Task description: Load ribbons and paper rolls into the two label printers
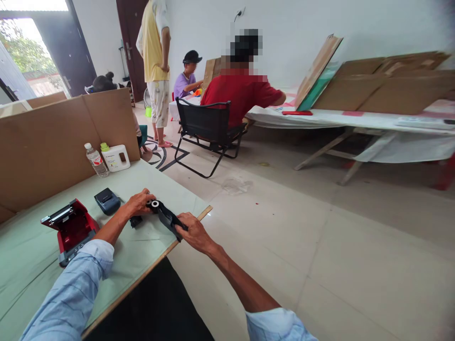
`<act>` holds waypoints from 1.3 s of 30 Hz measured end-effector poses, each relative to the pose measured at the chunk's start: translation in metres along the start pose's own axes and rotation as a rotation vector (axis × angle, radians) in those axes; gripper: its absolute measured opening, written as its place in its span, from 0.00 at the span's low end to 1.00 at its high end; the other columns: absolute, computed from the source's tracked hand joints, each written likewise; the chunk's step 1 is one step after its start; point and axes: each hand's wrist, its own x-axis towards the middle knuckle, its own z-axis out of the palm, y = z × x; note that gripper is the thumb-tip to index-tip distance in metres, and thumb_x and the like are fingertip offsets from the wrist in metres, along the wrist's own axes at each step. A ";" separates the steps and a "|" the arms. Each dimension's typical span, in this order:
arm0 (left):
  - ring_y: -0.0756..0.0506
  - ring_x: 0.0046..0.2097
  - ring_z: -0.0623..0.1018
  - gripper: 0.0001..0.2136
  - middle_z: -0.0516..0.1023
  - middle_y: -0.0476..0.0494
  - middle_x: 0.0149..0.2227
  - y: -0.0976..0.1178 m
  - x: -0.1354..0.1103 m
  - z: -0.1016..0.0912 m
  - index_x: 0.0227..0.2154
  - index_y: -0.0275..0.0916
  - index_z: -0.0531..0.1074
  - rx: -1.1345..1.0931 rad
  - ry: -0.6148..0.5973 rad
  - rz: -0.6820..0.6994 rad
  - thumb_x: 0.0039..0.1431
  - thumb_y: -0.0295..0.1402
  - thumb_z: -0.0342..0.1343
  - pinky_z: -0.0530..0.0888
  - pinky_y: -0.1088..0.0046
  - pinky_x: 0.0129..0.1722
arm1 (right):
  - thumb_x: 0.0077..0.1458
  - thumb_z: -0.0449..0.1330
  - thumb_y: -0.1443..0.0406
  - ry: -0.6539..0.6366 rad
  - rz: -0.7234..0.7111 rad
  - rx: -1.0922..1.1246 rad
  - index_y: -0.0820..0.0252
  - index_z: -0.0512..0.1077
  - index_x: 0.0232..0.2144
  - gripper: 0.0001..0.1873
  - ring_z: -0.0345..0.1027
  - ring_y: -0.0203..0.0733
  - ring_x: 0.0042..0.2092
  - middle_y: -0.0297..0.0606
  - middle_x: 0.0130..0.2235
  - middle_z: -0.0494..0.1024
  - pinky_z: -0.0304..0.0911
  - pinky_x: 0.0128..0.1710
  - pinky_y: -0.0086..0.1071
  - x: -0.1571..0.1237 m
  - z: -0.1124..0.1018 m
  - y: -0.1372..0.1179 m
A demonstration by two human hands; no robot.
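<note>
My right hand (192, 231) is closed around the near end of a long, black object (168, 220), whose exact kind I cannot make out. At its far end sit two round parts with white rings, and my left hand (139, 203) has its fingers closed there. The object is held above the table's right edge. Under my left wrist lies a small black piece (135, 221), partly hidden. Left of that hand is a compact dark blue device (107, 201). A red and black device (76, 229) stands with its lid raised, partly behind my left forearm.
A water bottle (95, 161) and white jug (116, 158) stand by a cardboard panel (64, 142) on the green-covered table (142, 265). Beyond are a black folding chair (204, 118) with a seated person in red, other people, and a long table (341, 118) holding cardboard.
</note>
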 end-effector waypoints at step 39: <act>0.37 0.57 0.74 0.09 0.71 0.37 0.58 0.064 -0.030 0.032 0.43 0.44 0.79 -0.014 0.430 -0.296 0.62 0.25 0.62 0.75 0.58 0.53 | 0.58 0.67 0.57 -0.133 0.315 0.149 0.57 0.72 0.62 0.31 0.75 0.51 0.56 0.47 0.58 0.79 0.71 0.56 0.44 0.028 0.005 -0.036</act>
